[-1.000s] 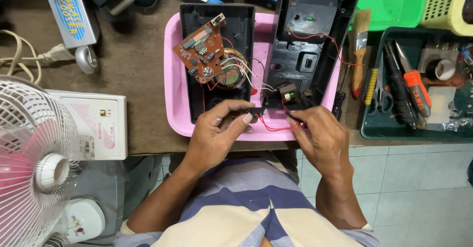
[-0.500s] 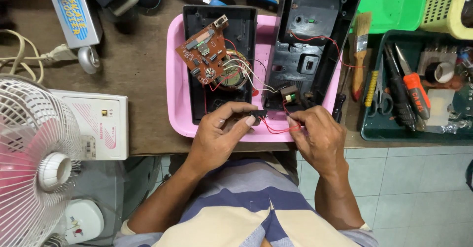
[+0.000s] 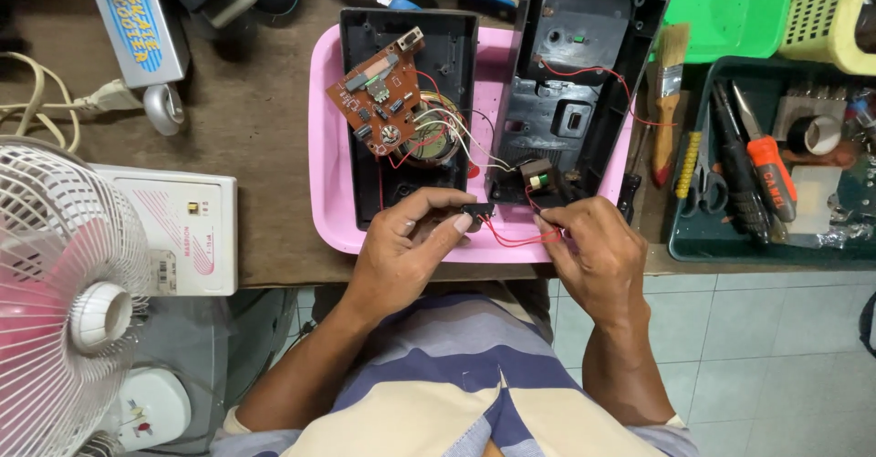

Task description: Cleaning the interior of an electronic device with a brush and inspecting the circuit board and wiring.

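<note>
Red wires [image 3: 511,236] stay pinched in my right hand [image 3: 593,252]; my left hand [image 3: 406,247] still grips the small black connector [image 3: 476,211] over the pink tray [image 3: 321,147]; nothing has shifted.

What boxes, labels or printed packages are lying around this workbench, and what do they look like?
Flat grey package: top left on the bench, orange and blue print.
White boxy device: bench's left front edge, beside the fan, pink stripes, small label.
Orange-handled tool: right tray, dark lettering.
</note>
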